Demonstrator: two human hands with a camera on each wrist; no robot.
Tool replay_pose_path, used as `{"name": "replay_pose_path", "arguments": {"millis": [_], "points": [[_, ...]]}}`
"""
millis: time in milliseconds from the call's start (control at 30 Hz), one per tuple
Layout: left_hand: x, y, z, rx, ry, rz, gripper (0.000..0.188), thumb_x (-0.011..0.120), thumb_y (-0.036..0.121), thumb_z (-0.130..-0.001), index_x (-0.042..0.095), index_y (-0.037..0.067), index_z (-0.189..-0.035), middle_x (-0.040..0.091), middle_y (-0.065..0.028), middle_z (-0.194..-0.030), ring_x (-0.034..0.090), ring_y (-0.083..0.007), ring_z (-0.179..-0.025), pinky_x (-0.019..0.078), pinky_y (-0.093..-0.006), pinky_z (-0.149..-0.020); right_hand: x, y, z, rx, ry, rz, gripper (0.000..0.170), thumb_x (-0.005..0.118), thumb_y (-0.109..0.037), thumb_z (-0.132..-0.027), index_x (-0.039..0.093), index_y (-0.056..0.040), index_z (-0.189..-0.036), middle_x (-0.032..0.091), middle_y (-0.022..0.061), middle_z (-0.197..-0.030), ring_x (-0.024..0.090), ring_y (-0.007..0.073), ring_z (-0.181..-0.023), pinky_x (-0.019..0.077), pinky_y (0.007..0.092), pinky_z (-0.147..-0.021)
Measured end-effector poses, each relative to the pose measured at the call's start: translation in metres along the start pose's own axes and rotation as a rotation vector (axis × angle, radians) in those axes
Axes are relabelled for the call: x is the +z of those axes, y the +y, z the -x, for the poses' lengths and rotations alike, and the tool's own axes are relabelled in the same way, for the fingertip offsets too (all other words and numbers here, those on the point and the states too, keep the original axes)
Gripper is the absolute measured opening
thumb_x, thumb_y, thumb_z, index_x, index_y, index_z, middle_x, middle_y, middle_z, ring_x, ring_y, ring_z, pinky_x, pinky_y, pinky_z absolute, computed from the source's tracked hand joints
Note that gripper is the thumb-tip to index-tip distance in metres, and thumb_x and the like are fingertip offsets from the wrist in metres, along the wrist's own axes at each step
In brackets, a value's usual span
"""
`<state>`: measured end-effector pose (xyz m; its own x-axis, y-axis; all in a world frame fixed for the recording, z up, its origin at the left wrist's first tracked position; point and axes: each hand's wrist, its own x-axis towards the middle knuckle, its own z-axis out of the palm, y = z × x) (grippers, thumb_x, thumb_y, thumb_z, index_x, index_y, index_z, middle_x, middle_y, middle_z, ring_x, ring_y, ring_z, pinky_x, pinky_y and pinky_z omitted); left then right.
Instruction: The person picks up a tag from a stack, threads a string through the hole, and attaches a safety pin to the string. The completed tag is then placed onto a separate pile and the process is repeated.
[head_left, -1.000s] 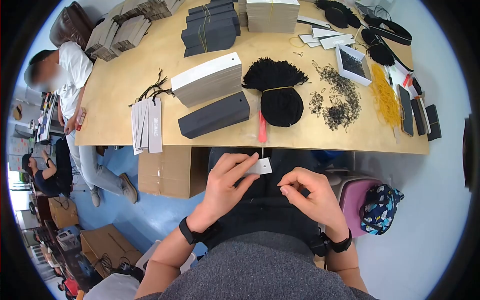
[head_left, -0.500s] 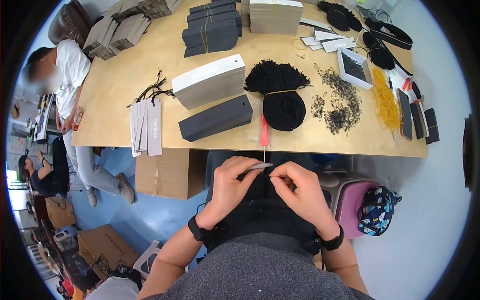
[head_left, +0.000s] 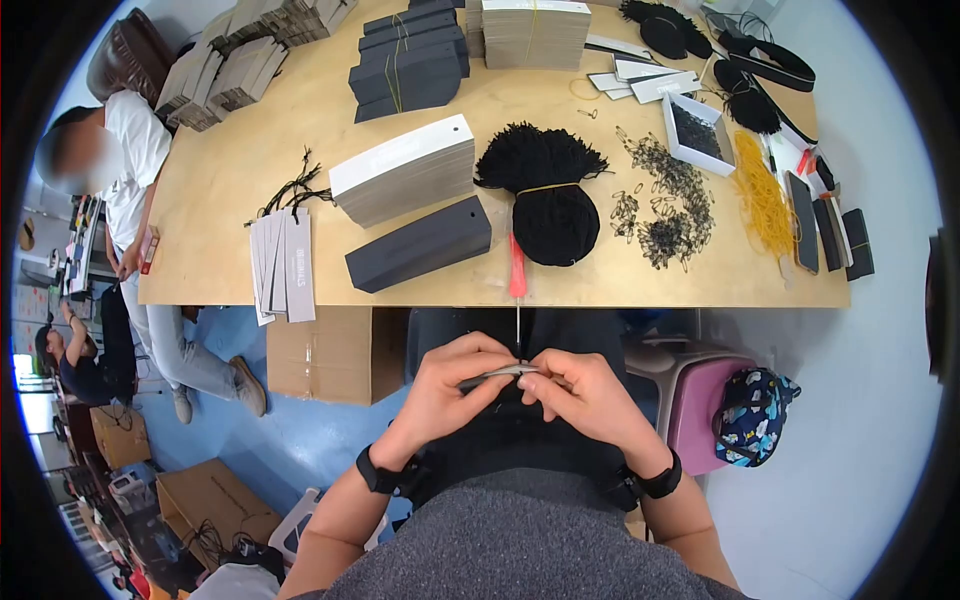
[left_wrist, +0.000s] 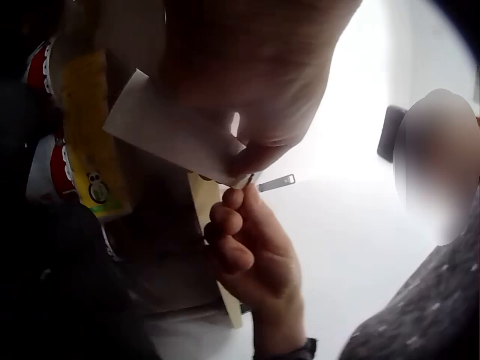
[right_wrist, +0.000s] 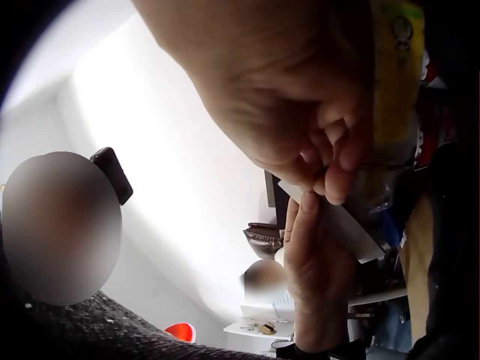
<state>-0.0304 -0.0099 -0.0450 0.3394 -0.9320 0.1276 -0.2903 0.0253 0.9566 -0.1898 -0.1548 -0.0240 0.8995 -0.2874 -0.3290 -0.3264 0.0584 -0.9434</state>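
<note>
Before the torso in the head view, my left hand (head_left: 450, 390) holds a pale, flat hang tag (head_left: 492, 376), seen nearly edge-on. My right hand (head_left: 585, 395) has its thumb and fingertips pinched at the tag's other end. Both hands' fingertips meet there, hiding the hole. The tag's broad white face (left_wrist: 161, 124) shows in the left wrist view, with a small dark bit at the right fingertips; I cannot tell what it is. A tool with a red handle (head_left: 517, 270) lies at the table edge, its thin metal shaft (head_left: 518, 325) reaching out to the fingertips.
On the table (head_left: 400, 285) are a white tag stack (head_left: 405, 170), a dark tag stack (head_left: 420, 245), a black cord bundle (head_left: 555, 225), loose pins (head_left: 670, 230), a box of pins (head_left: 698, 135) and finished-looking corded tags (head_left: 283, 265). A person (head_left: 135, 150) is at the left.
The tag has turned from showing its face to lying edge-on. My right hand has moved left from apart until its fingertips meet the tag's end.
</note>
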Motion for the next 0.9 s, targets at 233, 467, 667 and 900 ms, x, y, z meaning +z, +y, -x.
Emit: {"name": "replay_pose_path", "arguments": {"millis": [233, 467, 667, 900], "points": [[-0.022, 0.035, 0.004, -0.08, 0.013, -0.006, 0.026, 0.067, -0.006, -0.079, 0.073, 0.002, -0.103, 0.068, -0.0086, -0.09, 0.064, -0.017, -0.078, 0.0495, -0.028, -0.068, -0.006, -0.029, 0.003, -0.199, 0.111, 0.085, 0.023, 0.063, -0.015, -0.097, 0.062, 0.002, -0.112, 0.063, 0.0093, -0.094, 0.062, 0.0111, -0.064, 0.0496, 0.0256, -0.061], [-0.028, 0.042, 0.002, -0.081, -0.018, -0.065, 0.023, 0.067, -0.005, -0.079, 0.072, 0.001, -0.101, 0.067, -0.0087, -0.089, 0.064, -0.0174, -0.076, 0.0491, -0.0283, -0.068, -0.01, -0.046, -0.008, -0.356, 0.039, 0.178, 0.026, 0.067, -0.013, -0.094, 0.064, -0.0042, -0.118, 0.051, 0.0051, -0.095, 0.053, 0.0077, -0.067, 0.0443, 0.0257, -0.061], [-0.032, 0.045, 0.004, -0.17, -0.088, 0.024, 0.019, 0.067, -0.005, -0.078, 0.07, -0.001, -0.097, 0.065, -0.0076, -0.091, 0.063, -0.0161, -0.083, 0.048, -0.0269, -0.072, -0.01, -0.032, -0.017, -0.431, 0.008, 0.25, 0.018, 0.069, -0.009, -0.092, 0.066, -0.0031, -0.109, 0.051, 0.0044, -0.095, 0.052, 0.0082, -0.067, 0.0438, 0.0247, -0.063], [-0.036, 0.04, 0.005, -0.157, -0.095, -0.007, 0.018, 0.067, -0.005, -0.081, 0.069, -0.002, -0.099, 0.062, -0.0066, -0.09, 0.06, -0.0143, -0.083, 0.047, -0.0265, -0.073, -0.015, -0.024, -0.007, 0.027, -0.23, -0.276, 0.026, 0.058, -0.024, -0.101, 0.064, -0.0005, -0.091, 0.054, 0.0013, -0.078, 0.056, 0.0099, -0.067, 0.0441, 0.0265, -0.062]]}}
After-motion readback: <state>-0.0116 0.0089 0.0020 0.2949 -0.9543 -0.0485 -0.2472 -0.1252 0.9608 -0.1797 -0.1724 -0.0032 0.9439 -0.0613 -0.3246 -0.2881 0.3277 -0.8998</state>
